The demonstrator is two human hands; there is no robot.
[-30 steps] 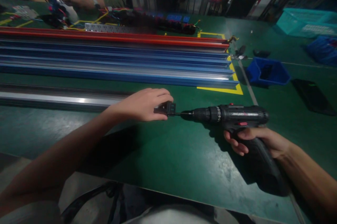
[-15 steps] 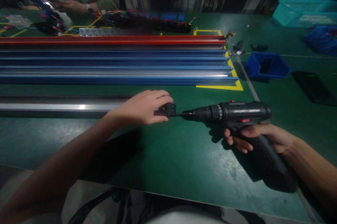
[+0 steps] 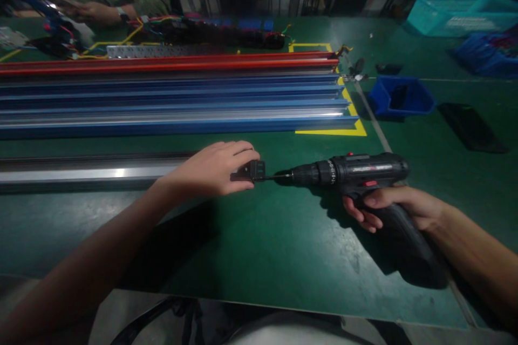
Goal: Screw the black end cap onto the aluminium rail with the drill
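My left hand (image 3: 216, 169) is closed round a small black end piece (image 3: 258, 170) at the right end of a silver-grey metal profile (image 3: 101, 173), which lies along the green table. In my right hand (image 3: 388, 207) is a black power drill (image 3: 364, 168), held by its handle and pointing left. Its thin bit (image 3: 277, 176) reaches the black piece, at or very near its right face. The palm hides where the piece meets the profile.
Blue profiles (image 3: 182, 121) and red ones (image 3: 182, 62) lie behind my left hand. At the right are a blue bin (image 3: 404, 105), a dark flat object (image 3: 471, 126) and a turquoise basket (image 3: 457, 15). Across the table a person's hands (image 3: 99, 12) hold something.
The view has shifted slightly, so most things appear a little further left. Both hands keep their holds, and the bit stays at the black piece.
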